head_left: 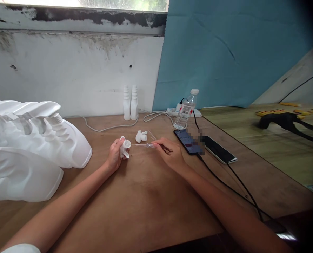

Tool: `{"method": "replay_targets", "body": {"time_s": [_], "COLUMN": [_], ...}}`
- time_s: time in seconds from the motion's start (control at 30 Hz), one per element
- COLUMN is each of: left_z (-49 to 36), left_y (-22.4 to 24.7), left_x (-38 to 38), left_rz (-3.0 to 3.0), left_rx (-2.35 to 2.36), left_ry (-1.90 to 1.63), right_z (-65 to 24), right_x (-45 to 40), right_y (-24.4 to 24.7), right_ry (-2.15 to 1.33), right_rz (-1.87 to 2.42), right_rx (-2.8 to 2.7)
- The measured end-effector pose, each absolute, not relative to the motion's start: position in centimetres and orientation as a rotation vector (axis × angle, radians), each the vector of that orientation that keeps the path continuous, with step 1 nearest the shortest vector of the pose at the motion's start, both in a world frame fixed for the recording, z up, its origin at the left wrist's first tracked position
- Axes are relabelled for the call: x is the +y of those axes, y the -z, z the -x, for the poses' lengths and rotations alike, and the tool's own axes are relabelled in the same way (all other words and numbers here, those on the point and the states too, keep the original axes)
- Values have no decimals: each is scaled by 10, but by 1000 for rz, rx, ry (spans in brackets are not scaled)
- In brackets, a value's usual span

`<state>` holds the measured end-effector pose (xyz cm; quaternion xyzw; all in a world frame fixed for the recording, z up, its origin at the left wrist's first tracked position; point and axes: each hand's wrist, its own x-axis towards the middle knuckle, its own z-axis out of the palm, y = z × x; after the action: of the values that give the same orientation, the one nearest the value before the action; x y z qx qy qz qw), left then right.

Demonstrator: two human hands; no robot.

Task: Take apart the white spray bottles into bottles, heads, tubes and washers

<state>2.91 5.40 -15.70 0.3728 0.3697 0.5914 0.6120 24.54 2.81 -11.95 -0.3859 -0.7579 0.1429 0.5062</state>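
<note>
Left hand (115, 154) is closed around a white spray head (124, 147) over the middle of the bench (135, 207). Right hand (170, 151) pinches a slender clear tube (147, 145) between thumb and fingers, its tip at the spray head's opening; entry cannot be determined. A second spray head (141, 136) lies just beyond. Bare surface runs to the near edge. White bottles (76, 146) limit room leftward; two phones (184, 138) limit it rightward, inside the bench's right edge.
</note>
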Motion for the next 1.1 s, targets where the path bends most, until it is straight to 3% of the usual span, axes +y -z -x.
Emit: {"method": "replay_targets", "body": {"time_s": [0.47, 1.1], "left_z": [-36, -33], "left_y": [163, 162], "left_x": [50, 51], "left_rz": [-1043, -1018], "left_rx": [917, 955], "left_ry": [-1358, -1357], "right_z": [-228, -222], "right_x": [18, 17], "right_y": [127, 123], "right_ry": [-92, -852], "right_rz": [1105, 1140], "right_rx": [-1825, -1549]}}
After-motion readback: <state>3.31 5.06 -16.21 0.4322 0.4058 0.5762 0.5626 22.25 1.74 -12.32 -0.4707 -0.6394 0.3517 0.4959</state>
